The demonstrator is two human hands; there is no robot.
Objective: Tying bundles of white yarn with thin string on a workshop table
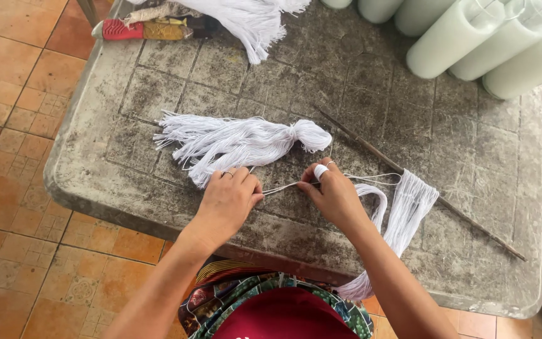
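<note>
Bare table (371,94) lies open between the string bundle (246,141) and candles (490,44).

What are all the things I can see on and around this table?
Table: one, grey and worn, centre.
Knotted string bundle: one, white, mid-table, above the left hand.
Strings on stick: one bunch, white, hanging over the near edge.
Thin stick: one, dark, lying diagonally at right.
String bundle: one, white, top edge.
Tool handles: red and yellow, top left.
Candles: several, pale green, top right.
Floor tiles: orange, left.
Left hand: one, pinching a white strand.
Right hand: one, pinching the same strand, fingertip wrapped white.
</note>
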